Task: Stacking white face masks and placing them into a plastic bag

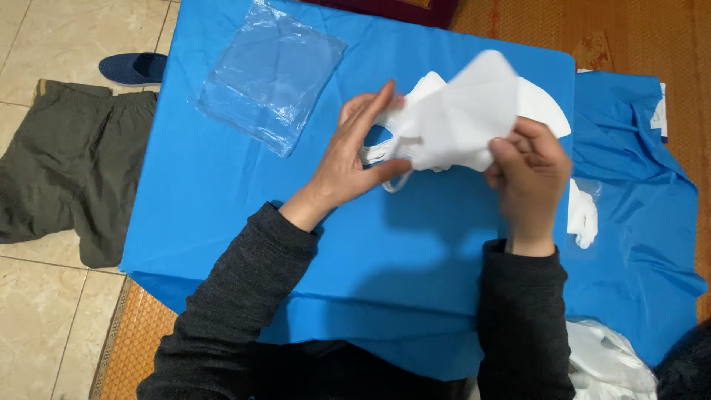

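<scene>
A white folded face mask (463,115) is held above the blue table cover (415,252). My right hand (527,172) grips the mask's lower right edge with its fingers closed on it. My left hand (354,152) has its fingers stretched upward along the mask's left side, and its thumb is hooked through the white ear loop (392,181). More white masks (544,104) lie behind the held one, partly hidden by it.
A stack of clear plastic bags (270,74) lies at the table's upper left. A bagged white mask (583,215) rests at the right. A clear bag of white items (611,359) sits at bottom right. Dark green clothing (70,170) and a blue shoe (132,68) lie on the tiled floor.
</scene>
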